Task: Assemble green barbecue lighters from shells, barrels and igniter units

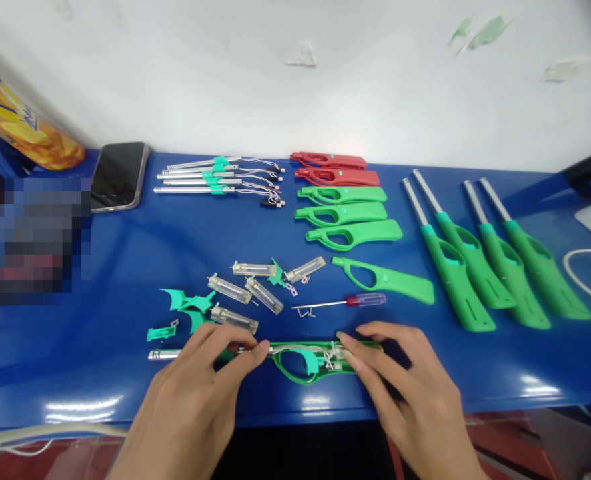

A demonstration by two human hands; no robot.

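An opened green lighter shell lies near the table's front edge, with a teal trigger, white wires and a silver tube in it. My left hand pinches the shell and tube where they meet, left of the trigger loop. At the handle part, my right hand has thumb and fingertips closed on a clear piece inside the shell. Behind the hands lie clear fuel tanks, teal parts and a screwdriver beside small screws.
Wired silver tubes lie at the back left, near a phone and a yellow bottle. Red shells and green shells are stacked at the back middle. Several assembled green lighters lie on the right.
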